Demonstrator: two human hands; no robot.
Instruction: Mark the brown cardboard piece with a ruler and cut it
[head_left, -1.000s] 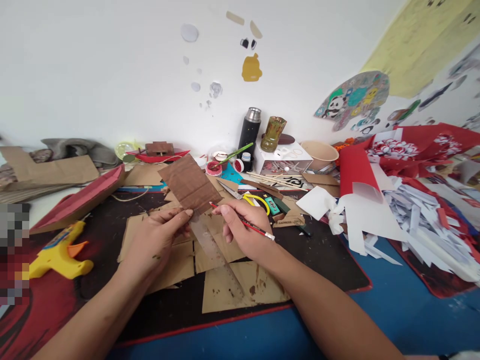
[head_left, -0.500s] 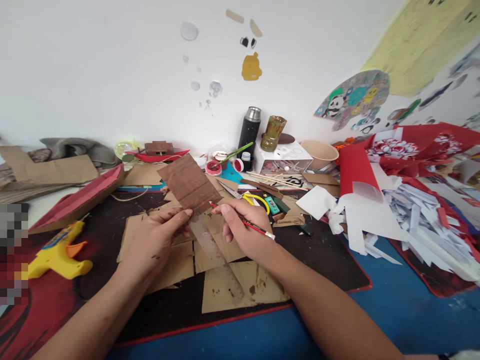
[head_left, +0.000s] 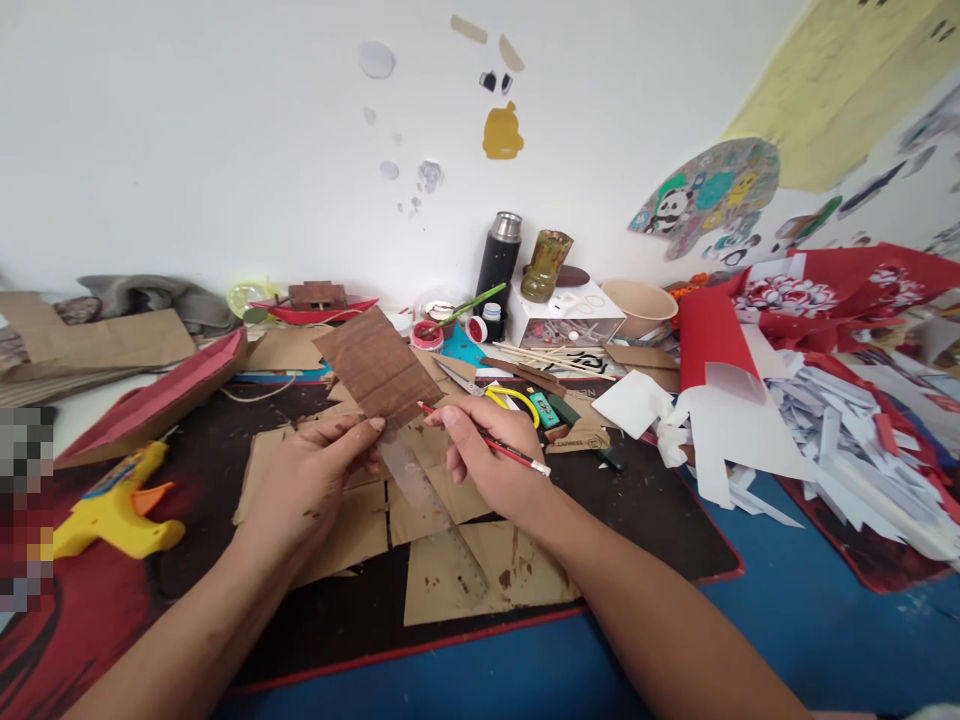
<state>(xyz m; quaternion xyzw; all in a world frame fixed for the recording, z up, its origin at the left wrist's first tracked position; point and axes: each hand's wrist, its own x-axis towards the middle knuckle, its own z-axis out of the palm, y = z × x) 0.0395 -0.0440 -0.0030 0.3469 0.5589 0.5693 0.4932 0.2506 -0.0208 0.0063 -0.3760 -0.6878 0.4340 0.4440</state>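
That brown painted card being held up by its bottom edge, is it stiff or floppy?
Probably fairly stiff: the brown card stands up flat though the left hand pinches only its lower edge. It likely weighs little, being thin sheet. Faint crease lines across it suggest it would fold there if pressed.

Bare black mat lay clear right of the hands. Cardboard pieces covered the centre; a glue gun obstructed the left.

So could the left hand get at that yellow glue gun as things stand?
Probably not at once: the left hand is pinching the brown card. The glue gun lies on the mat to its left, with nothing between them.
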